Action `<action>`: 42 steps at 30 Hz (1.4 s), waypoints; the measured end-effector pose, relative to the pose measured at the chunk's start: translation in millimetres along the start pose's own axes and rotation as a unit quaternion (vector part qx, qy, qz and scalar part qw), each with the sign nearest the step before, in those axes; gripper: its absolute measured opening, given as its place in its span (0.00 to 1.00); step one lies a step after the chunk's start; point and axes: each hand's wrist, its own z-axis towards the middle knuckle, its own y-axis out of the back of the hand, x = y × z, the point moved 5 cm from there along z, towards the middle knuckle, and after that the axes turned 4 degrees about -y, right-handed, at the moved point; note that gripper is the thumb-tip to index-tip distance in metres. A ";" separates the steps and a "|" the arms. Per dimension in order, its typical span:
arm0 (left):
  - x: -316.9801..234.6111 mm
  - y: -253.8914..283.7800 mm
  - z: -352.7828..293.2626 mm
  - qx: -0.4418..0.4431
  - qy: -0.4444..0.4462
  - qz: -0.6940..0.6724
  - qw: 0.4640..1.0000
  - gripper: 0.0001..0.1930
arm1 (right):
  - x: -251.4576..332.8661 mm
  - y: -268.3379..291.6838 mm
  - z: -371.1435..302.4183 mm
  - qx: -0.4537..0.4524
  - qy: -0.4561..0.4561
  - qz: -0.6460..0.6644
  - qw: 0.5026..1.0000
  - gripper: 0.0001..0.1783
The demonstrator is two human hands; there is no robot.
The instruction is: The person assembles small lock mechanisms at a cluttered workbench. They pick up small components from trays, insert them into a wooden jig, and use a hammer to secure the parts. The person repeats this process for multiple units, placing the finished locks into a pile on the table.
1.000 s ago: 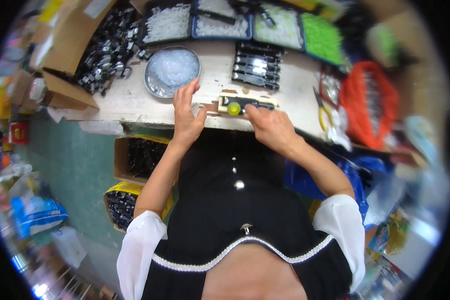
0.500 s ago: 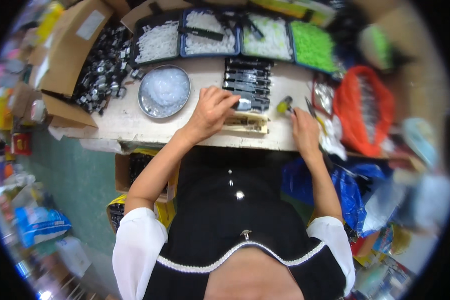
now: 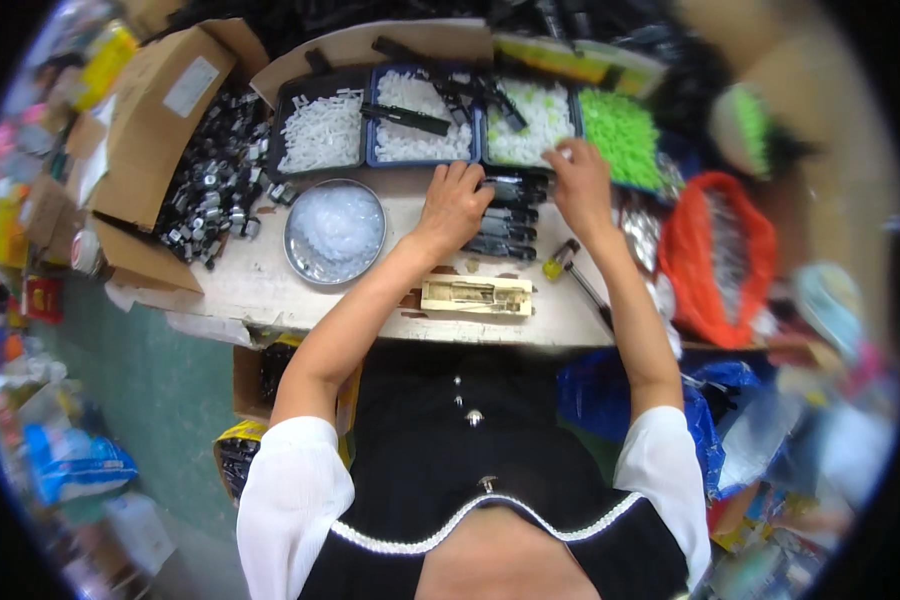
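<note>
My left hand (image 3: 454,208) is curled against the left ends of a row of black plastic parts (image 3: 505,217), its fingertips closed on one at the far end. My right hand (image 3: 582,185) is just right of the row, fingers bent at the front edge of a tray of white and yellow-green pieces (image 3: 530,125); whatever they pinch is too small to make out. Nearer to me lies a cream-coloured fixture block (image 3: 478,295) with a long recess that holds no black part. Between the block and my right forearm rests a small hammer (image 3: 562,258) with a yellow and black head.
Trays of white pieces (image 3: 320,130) and green pieces (image 3: 618,135) line the back, black parts lying across some. Left are a metal bowl of clear pieces (image 3: 335,235), a heap of black and silver parts (image 3: 210,195) and a cardboard box (image 3: 160,110). A red bag (image 3: 760,250) stands right.
My left hand has moved away from the fixture block to the far end of the row. My right hand has let go of the hammer and reached forward to the tray.
</note>
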 end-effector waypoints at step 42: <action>76.2 194.0 -209.4 -0.284 0.550 -0.403 0.674 0.11 | 150.5 -5.2 -109.0 0.235 0.148 0.036 0.960 0.26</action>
